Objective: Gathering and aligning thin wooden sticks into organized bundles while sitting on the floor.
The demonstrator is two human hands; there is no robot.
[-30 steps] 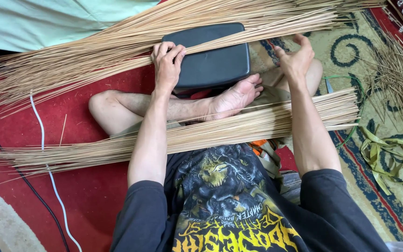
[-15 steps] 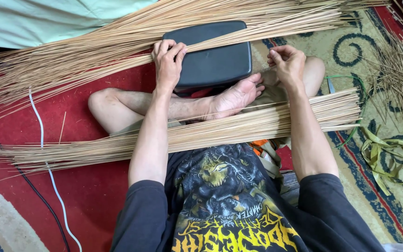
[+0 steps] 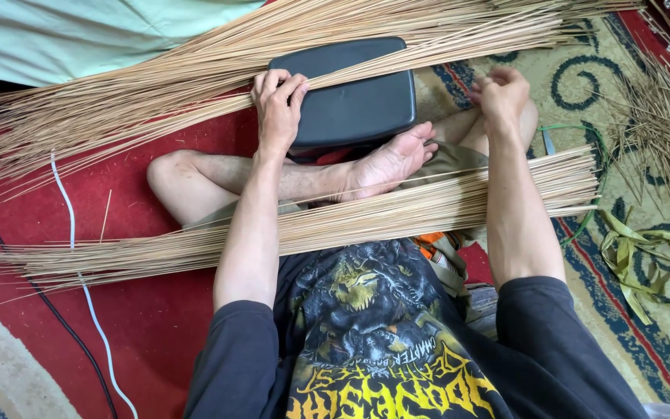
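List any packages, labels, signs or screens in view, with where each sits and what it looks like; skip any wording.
No packages, signs or screens show.
Shirt print: the only lettered thing, on the front of the person's black shirt at bottom centre; a yellow and grey graphic with jagged yellow lettering below it.
Dark case: unmarked, rounded rectangle under the far bundle of sticks, beside the left hand.

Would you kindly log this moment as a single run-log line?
left hand: pressing thin tan sticks onto black rounded plastic board | right hand: closed, off the board | second stick bundle: across lap
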